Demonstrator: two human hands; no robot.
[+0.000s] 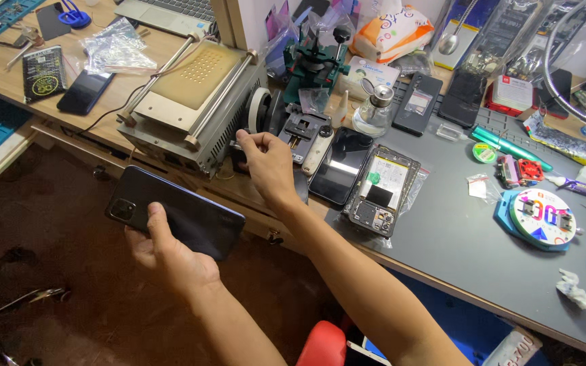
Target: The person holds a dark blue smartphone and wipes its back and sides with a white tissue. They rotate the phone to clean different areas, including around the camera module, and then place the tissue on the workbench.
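The left hand grips a dark phone. The right hand pinches the grey machine. An orange-white bag sits behind; liquid fills a glass bottle.

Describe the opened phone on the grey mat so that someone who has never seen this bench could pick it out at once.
Start at the metal heating machine at the bench's front edge, then move right past the right hand onto the grey mat. Two phones lie side by side there. The opened phone is the right one: its insides show, while the neighbouring phone shows plain black glass.
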